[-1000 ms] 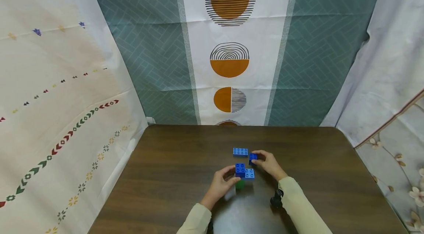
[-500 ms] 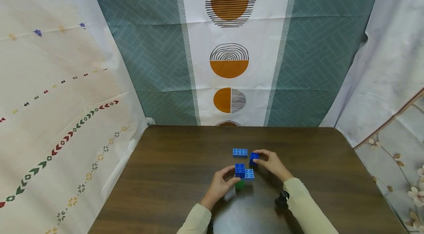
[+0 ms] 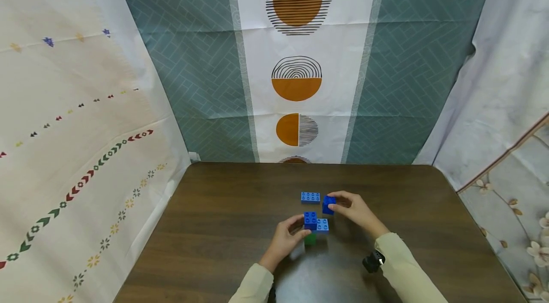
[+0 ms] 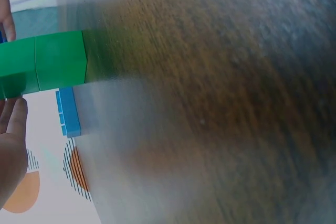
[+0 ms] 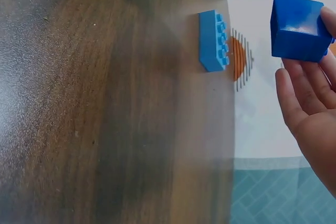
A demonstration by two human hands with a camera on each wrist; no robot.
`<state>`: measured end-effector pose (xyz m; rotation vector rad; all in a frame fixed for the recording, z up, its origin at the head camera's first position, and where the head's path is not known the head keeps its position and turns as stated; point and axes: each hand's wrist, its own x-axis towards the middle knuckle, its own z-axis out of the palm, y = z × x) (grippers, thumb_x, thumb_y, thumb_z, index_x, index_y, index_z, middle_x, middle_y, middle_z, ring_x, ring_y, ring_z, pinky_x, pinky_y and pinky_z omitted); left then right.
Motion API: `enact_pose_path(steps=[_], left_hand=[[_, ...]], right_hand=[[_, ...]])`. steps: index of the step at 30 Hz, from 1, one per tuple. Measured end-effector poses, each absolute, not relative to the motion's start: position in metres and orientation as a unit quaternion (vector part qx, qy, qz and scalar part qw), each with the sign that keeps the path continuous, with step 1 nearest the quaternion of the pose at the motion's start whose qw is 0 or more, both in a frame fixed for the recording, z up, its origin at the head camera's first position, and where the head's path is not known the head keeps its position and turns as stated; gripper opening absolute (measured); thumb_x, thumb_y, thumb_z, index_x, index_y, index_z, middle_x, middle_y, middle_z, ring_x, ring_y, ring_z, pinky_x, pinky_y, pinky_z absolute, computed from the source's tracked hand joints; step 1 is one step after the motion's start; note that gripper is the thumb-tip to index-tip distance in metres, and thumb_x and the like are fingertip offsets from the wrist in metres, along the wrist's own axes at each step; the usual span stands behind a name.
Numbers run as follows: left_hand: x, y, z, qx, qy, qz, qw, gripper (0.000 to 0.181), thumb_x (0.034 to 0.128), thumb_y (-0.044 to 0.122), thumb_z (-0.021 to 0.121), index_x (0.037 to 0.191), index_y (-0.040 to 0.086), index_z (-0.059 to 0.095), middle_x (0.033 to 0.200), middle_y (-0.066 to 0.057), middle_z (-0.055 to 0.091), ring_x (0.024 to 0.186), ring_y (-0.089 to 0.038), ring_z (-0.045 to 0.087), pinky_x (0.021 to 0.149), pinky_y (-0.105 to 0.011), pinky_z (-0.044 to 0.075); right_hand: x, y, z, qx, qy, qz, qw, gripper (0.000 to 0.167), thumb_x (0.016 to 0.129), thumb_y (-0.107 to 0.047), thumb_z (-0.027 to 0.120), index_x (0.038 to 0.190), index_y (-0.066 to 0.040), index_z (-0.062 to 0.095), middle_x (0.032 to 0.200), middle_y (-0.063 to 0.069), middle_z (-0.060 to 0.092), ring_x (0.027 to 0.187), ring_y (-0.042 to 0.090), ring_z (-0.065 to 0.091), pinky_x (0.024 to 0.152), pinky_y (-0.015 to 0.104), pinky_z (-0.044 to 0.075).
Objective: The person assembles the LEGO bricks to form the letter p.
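Note:
In the head view, my left hand (image 3: pixel 285 238) pinches the dark blue brick (image 3: pixel 310 220) on top of a stack between thumb and fingers. A light blue brick (image 3: pixel 323 225) juts out to the right beneath it. Lower down are two green bricks (image 4: pixel 60 60), one above the other and near the table in the left wrist view. To the stack's upper right, my right hand (image 3: pixel 355 210) pinches a second dark blue brick (image 5: pixel 299 29), raised off the table and apart from the stack. Its studs point toward the palm side in the right wrist view, mostly hidden.
A loose light blue brick (image 3: pixel 310 197), two studs wide, lies studs up on the brown wooden table (image 3: pixel 223 236) behind the stack. Patterned cloths (image 3: pixel 206 79) hang along the table's back and sides. A black wrist device (image 3: pixel 373 261) sits at the right cuff.
The right hand has shifted slightly right and lifted its dark blue brick, while its forearm has swung outward to the right. My left hand and the stack have stayed in place.

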<state>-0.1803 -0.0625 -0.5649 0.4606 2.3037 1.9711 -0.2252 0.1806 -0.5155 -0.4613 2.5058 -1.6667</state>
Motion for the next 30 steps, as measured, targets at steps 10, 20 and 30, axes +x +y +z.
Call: enact_pose_path(steps=[10,20,30], left_hand=[[-0.182,-0.063,-0.567,0.16,0.75,0.641,0.032,0.041,0.0879,0.011,0.07,0.125,-0.003,0.06,0.119,-0.018,0.064,0.112,-0.031,0.061,0.093,-0.041,0.051],[-0.172,-0.062,-0.545,0.161,0.745,0.647,0.035,0.038,0.0876,0.003,0.068,0.122,-0.008,0.059,0.116,-0.023,0.064,0.11,-0.036,0.061,0.094,-0.047,0.049],[-0.179,-0.061,-0.565,0.154,0.752,0.641,0.03,0.039,0.0877,0.008,0.069,0.124,-0.001,0.061,0.118,-0.018,0.065,0.111,-0.031,0.062,0.093,-0.041,0.05]], right_hand=[[-0.217,0.187,-0.512,-0.175,0.821,-0.542,0.039,0.032,0.092,-0.016,0.067,0.12,-0.003,0.062,0.114,0.017,0.063,0.098,0.026,0.063,0.083,0.032,0.056],[-0.208,0.19,-0.513,-0.199,0.812,-0.547,0.037,0.03,0.091,-0.021,0.069,0.117,-0.009,0.063,0.11,0.011,0.065,0.093,0.021,0.063,0.082,0.025,0.053],[-0.197,0.188,-0.515,-0.222,0.809,-0.543,0.045,0.029,0.091,-0.019,0.068,0.118,-0.01,0.062,0.112,0.01,0.065,0.096,0.019,0.063,0.084,0.024,0.053]])
